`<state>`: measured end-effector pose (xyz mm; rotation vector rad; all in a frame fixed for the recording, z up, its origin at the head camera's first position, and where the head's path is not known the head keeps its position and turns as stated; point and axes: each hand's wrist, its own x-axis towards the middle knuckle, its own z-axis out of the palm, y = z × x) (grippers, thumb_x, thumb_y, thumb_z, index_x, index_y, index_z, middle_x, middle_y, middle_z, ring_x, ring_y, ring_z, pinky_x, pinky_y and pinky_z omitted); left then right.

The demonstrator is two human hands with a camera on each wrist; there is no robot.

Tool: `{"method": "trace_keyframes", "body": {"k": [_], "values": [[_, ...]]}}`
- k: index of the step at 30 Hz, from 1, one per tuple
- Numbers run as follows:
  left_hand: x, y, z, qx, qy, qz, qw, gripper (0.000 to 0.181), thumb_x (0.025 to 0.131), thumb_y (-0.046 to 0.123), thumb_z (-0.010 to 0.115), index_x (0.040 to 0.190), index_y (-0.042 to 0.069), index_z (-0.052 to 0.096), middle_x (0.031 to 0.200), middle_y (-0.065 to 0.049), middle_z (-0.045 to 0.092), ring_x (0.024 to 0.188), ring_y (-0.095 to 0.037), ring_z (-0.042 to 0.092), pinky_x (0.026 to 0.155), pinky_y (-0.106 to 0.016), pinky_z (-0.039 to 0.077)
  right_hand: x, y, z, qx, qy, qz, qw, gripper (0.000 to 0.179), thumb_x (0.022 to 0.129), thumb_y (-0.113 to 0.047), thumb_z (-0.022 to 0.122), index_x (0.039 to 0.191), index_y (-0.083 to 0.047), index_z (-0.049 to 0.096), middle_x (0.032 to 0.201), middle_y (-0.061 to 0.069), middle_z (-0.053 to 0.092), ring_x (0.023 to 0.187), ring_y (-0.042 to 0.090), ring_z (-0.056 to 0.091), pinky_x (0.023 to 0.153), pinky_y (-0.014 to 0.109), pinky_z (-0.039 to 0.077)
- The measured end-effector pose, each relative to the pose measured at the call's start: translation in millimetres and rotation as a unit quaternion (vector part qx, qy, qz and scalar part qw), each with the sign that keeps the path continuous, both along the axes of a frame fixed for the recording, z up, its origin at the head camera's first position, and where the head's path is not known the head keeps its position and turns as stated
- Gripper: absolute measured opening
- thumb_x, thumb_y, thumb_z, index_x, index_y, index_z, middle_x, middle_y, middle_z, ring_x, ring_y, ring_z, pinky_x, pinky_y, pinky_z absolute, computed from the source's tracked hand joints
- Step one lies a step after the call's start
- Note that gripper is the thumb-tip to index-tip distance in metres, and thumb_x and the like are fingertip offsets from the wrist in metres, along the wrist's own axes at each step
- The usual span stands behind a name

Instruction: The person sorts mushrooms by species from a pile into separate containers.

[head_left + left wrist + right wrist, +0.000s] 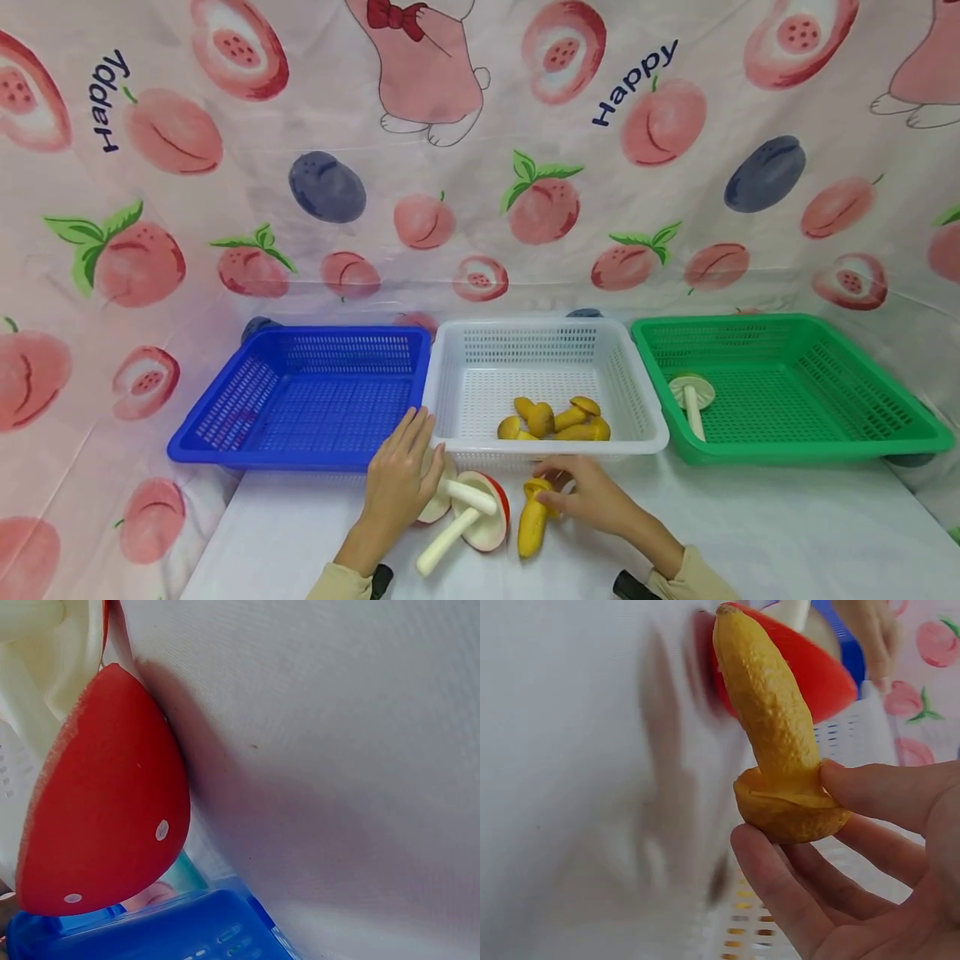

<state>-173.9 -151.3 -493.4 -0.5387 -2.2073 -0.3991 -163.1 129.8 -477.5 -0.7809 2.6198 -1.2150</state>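
My right hand (pixel 588 496) pinches a yellow toy mushroom (pixel 531 529) by its cap, in front of the white basket. In the right wrist view the thumb and fingers hold the mushroom's cap (pixel 791 817), with its thick stem pointing away from the palm. My left hand (pixel 397 479) has its fingers extended beside two red-capped toy mushrooms with pale stems. The nearer red-capped mushroom (pixel 483 529) lies on its side; the other one (pixel 433 507) is partly hidden behind the left hand. A red cap with white dots (pixel 112 802) fills much of the left wrist view.
A blue basket (pixel 300 457), a white basket (pixel 547 447) and a green basket (pixel 810 450) stand side by side. Several yellow mushrooms (pixel 540 419) lie in the white one. One pale-stemmed mushroom (pixel 693 396) leans in the green one. Behind hangs a fruit-print cloth (pixel 450 167).
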Motion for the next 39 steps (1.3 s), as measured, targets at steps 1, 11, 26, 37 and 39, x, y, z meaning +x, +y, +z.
{"method": "trace_keyframes", "body": {"k": [1, 11, 26, 37, 39], "values": [[-0.1, 0.2, 0.4, -0.001, -0.001, 0.001, 1.0, 0.043, 0.083, 0.029, 0.049, 0.115, 0.001, 0.058, 0.121, -0.013, 0.053, 0.115, -0.028, 0.045, 0.078, -0.046, 0.046, 1.0, 0.9, 2.8, -0.001, 0.001, 0.002, 1.0, 0.027, 0.078, -0.025, 0.066, 0.099, -0.008, 0.062, 0.093, -0.004, 0.061, 0.078, 0.011, 0.056, 0.068, 0.029, 0.05], [-0.3, 0.9, 1.1, 0.002, 0.005, 0.0, 1.0, 0.042, 0.083, 0.028, 0.05, 0.114, 0.001, 0.058, 0.12, -0.013, 0.054, 0.114, -0.028, 0.046, 0.077, -0.046, 0.046, 9.0, 2.8, 29.8, -0.003, -0.021, 0.027, 0.9994, 0.024, 0.078, -0.029, 0.065, 0.097, -0.014, 0.062, 0.088, -0.008, 0.06, 0.076, 0.008, 0.055, 0.061, 0.024, 0.049], [-0.9, 1.9, 1.1, 0.003, 0.006, -0.002, 1.0, 0.042, 0.084, 0.03, 0.047, 0.113, 0.0, 0.059, 0.119, -0.014, 0.054, 0.114, -0.029, 0.047, 0.077, -0.047, 0.046, 4.7, -1.9, 60.4, -0.025, 0.042, 0.027, 0.9984, 0.023, 0.077, -0.03, 0.066, 0.095, -0.017, 0.062, 0.084, -0.009, 0.06, 0.076, 0.009, 0.054, 0.057, 0.023, 0.049], [-0.9, 1.2, -0.1, -0.001, -0.005, -0.001, 1.0, 0.043, 0.084, 0.03, 0.048, 0.114, 0.0, 0.058, 0.121, -0.014, 0.053, 0.115, -0.028, 0.045, 0.079, -0.046, 0.046, -7.6, -8.7, 77.3, -0.057, 0.097, 0.024, 0.9934, 0.021, 0.074, -0.019, 0.07, 0.093, -0.013, 0.063, 0.081, -0.007, 0.061, 0.073, 0.01, 0.056, 0.056, 0.024, 0.05], [-0.8, 0.8, 0.1, -0.002, -0.005, 0.0, 1.0, 0.043, 0.084, 0.029, 0.049, 0.114, 0.0, 0.058, 0.121, -0.013, 0.053, 0.116, -0.028, 0.045, 0.079, -0.046, 0.046, -10.6, -10.8, 80.8, -0.054, 0.11, 0.016, 0.9923, 0.02, 0.074, -0.018, 0.07, 0.093, -0.013, 0.064, 0.081, -0.007, 0.061, 0.072, 0.009, 0.056, 0.057, 0.024, 0.05]]}}
